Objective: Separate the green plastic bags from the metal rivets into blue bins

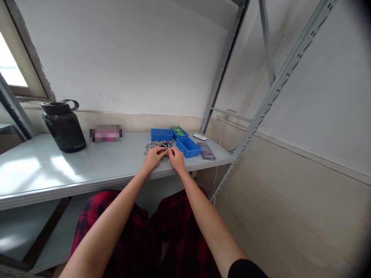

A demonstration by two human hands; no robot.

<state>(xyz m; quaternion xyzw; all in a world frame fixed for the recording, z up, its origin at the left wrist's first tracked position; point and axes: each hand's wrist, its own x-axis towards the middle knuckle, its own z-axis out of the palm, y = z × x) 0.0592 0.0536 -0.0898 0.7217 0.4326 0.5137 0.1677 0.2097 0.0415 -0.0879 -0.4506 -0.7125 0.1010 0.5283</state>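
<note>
A pile of small shiny metal pieces (150, 146) lies on the grey shelf top (116, 162), too small to name exactly. My left hand (155, 156) is at the front of the pile, its fingers bent and drawn together. Close beside it, my right hand (176, 157) has thumb and fingers pinched at the pile's right side. Whatever sits between the fingertips of either hand is too small to make out. Just right of the pile stands a blue bin (188, 148). Behind the pile is another blue bin (161, 135), and a third holds green pieces (178, 130).
A large black bottle (65, 127) stands at the left. A blurred pink item (106, 133) lies near the wall. At the right are a white flat object (199, 137) and a blurred item (207, 151). A slotted metal upright (261, 112) rises at the shelf's right end.
</note>
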